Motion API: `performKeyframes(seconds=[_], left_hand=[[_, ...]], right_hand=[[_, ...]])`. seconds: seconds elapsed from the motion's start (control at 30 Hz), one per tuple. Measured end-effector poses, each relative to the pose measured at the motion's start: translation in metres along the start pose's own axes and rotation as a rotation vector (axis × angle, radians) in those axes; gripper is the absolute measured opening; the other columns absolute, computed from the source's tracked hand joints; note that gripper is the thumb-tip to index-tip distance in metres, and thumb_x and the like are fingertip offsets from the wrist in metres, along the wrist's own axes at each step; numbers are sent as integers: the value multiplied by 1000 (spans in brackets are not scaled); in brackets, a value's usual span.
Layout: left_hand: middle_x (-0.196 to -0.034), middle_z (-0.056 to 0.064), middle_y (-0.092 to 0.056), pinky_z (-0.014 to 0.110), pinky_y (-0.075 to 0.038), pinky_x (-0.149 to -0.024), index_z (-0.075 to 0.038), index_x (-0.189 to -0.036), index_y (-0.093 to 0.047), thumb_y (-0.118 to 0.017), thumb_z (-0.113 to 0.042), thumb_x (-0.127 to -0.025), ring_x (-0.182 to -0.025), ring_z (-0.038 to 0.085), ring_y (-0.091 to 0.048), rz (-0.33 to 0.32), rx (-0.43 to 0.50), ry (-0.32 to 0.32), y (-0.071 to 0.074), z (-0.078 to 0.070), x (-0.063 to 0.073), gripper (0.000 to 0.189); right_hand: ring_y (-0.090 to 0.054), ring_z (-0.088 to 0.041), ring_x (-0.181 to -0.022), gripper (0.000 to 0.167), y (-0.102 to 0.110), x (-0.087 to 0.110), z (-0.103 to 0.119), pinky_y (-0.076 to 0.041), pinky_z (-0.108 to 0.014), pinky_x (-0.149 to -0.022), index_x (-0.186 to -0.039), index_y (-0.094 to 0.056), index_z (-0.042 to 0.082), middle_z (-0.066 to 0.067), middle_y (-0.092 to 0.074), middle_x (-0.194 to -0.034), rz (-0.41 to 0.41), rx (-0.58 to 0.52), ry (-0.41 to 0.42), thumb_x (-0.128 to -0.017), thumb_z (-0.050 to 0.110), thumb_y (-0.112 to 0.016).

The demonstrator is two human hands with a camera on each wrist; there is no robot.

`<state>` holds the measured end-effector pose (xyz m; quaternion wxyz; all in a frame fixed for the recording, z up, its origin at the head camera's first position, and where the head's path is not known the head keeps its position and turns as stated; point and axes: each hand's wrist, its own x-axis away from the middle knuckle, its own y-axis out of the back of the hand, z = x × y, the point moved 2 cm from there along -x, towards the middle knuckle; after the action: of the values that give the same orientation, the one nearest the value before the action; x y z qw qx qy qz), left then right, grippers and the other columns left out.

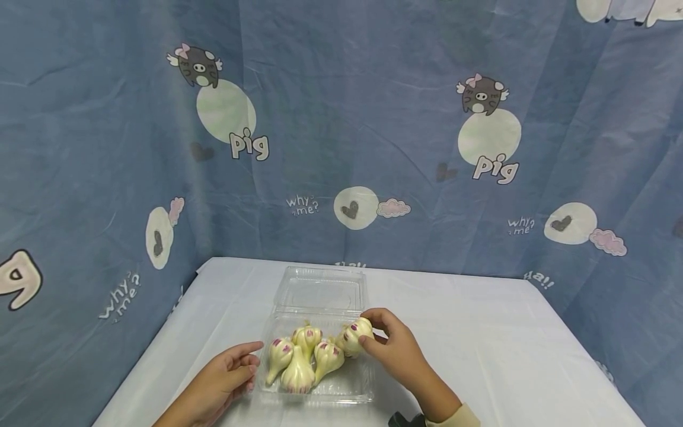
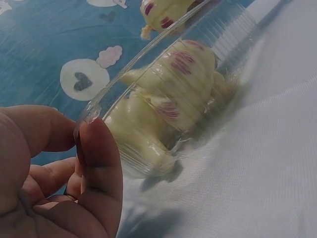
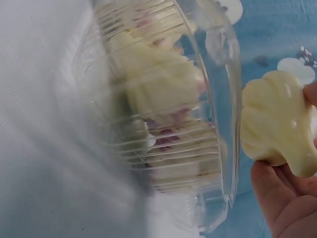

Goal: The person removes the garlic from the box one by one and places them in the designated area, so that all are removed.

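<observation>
My right hand [image 1: 397, 350] pinches a garlic bulb [image 1: 357, 337], cream with purple patches, between thumb and fingers. It is held over the right part of a clear plastic box [image 1: 349, 388]. In the right wrist view the held bulb [image 3: 272, 119] is beyond the box rim, apart from it. Several more garlic bulbs [image 1: 297, 376] lie inside the box, toward its left and middle. At the box's left side is my left hand [image 1: 226, 376]; in the left wrist view its thumb and a finger [image 2: 101, 158] pinch the rim corner.
The box's hinged lid [image 1: 320, 290] lies folded back behind it. A white cloth covers the table [image 1: 469, 332]. Blue printed curtains [image 1: 347, 130] rise at the back and both sides. A dark object [image 1: 405, 420] shows beside the right wrist at the bottom edge.
</observation>
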<state>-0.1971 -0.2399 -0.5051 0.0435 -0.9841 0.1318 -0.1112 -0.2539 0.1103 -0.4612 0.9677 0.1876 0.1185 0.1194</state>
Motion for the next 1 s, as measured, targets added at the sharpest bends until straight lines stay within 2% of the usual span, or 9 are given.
performKeyframes(seconds=[0.27,0.53,0.7,1.0], left_hand=[[-114,6,-56,24,-59,-77,13,-160,-17,-61,-8,-105,-85,10,-58,4,-1,-3,0,0,1,73],[-114,6,-56,23,-58,-76,13,-160,-18,-61,-7,-105,-85,10,-58,5,3,-4,1,0,0,73],[-114,6,-56,24,-58,-76,13,-160,-17,-61,-7,-105,-85,10,-58,1,2,-4,1,0,0,73],[-115,8,-55,24,-59,-76,14,-160,-18,-61,-7,-105,-86,11,-58,3,-1,-8,0,-1,1,73]], right_hand=[[-61,-25,-132,37,2,-2,-5,-53,-52,-108,-126,-66,14,-4,-68,-131,-84,-63,-25,-93,17,-80],[-60,-28,-132,37,5,-6,-13,-53,-49,-108,-129,-63,10,-5,-67,-127,-161,-114,-71,-94,14,-76],[-60,-31,-132,37,12,-7,-17,-53,-51,-108,-129,-62,8,-7,-67,-126,-194,-95,-57,-95,12,-75],[-58,-30,-135,40,19,-8,-26,-47,-53,-114,-132,-60,5,-8,-65,-130,-225,-89,-111,-96,13,-75]])
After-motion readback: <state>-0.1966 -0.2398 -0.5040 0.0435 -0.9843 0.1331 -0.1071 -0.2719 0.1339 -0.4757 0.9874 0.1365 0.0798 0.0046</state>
